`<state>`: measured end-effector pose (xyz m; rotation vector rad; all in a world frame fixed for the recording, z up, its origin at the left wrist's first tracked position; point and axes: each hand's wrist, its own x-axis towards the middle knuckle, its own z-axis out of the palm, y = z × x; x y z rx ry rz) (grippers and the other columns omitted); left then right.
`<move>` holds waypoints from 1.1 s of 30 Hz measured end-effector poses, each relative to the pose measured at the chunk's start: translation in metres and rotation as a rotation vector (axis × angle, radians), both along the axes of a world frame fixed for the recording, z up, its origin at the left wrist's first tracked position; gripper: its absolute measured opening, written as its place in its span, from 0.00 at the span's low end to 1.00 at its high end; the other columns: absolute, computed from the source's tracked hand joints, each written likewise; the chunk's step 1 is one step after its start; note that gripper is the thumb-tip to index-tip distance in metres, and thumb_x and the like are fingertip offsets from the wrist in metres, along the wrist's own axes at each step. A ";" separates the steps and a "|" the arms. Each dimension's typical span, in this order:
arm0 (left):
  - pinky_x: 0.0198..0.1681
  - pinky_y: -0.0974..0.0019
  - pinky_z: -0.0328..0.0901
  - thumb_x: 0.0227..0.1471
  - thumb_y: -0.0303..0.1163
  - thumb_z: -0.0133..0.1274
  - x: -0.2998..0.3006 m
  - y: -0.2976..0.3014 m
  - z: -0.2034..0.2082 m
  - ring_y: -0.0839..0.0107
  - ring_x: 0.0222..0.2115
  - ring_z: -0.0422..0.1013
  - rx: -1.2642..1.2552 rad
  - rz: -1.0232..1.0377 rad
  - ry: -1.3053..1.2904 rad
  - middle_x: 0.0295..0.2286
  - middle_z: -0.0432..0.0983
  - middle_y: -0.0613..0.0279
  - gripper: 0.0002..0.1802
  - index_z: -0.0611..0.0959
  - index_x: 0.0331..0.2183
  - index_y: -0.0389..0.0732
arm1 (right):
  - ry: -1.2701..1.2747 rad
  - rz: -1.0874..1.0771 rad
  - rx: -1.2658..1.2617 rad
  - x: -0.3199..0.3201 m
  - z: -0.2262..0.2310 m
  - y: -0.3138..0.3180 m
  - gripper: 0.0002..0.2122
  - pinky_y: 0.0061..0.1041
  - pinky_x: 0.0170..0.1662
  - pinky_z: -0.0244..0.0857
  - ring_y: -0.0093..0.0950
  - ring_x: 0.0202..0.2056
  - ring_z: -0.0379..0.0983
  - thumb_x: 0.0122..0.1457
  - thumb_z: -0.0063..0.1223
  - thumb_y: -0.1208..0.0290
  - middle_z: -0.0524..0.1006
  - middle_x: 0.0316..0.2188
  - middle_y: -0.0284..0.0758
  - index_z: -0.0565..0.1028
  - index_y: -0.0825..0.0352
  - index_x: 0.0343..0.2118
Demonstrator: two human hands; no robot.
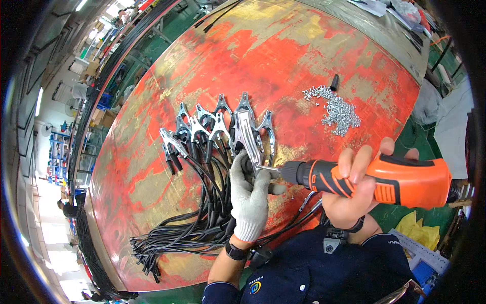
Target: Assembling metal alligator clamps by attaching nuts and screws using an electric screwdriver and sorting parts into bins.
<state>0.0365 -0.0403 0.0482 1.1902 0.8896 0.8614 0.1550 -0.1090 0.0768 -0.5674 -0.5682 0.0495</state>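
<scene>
My left hand (pixel 250 202), in a pale knit glove, is closed around the base of a silver metal cable clamp (pixel 246 134), whose jaws point away from me. Bare-fingered, my right hand (pixel 349 200) grips an orange and black cordless screwdriver (pixel 405 183). The driver lies level, and its thin bit (pixel 269 168) reaches left to the lower part of the clamp, by my left fingertips. Whether the bit sits in a screw is too small to tell. Several similar clamps (pixel 198 130) with black cables (pixel 205 202) lie left of and beyond my left hand.
A heap of small silver screws (pixel 340 114) lies at the right of the worn red table (pixel 283 66), with a black tapered sleeve (pixel 334 82) beside it. Cable ends (pixel 147 248) fan out at the near left. Plastic bags (pixel 405 12) rest at the far right.
</scene>
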 end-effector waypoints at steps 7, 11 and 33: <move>0.28 0.74 0.70 0.55 0.21 0.45 0.000 0.004 -0.002 0.76 0.27 0.71 -0.086 0.000 -0.024 0.34 0.70 0.58 0.26 0.60 0.54 0.33 | -0.508 0.297 -0.063 0.031 0.006 0.000 0.38 0.26 0.29 0.64 0.20 0.23 0.62 0.46 0.50 0.86 0.60 0.41 0.28 0.50 0.45 0.58; 0.23 0.76 0.66 0.56 0.26 0.44 -0.004 0.005 -0.010 0.78 0.23 0.69 -0.119 -0.028 0.036 0.29 0.71 0.61 0.26 0.59 0.55 0.31 | -0.269 0.292 0.085 0.008 0.003 0.004 0.39 0.28 0.29 0.64 0.21 0.24 0.63 0.46 0.53 0.87 0.61 0.39 0.27 0.52 0.42 0.57; 0.30 0.60 0.69 0.48 0.31 0.55 -0.041 -0.002 0.018 0.53 0.26 0.75 1.013 -0.090 0.856 0.33 0.77 0.45 0.26 0.72 0.49 0.34 | 0.317 0.974 -0.540 -0.012 -0.074 0.025 0.27 0.24 0.44 0.68 0.21 0.39 0.73 0.46 0.67 0.79 0.76 0.37 0.32 0.65 0.65 0.49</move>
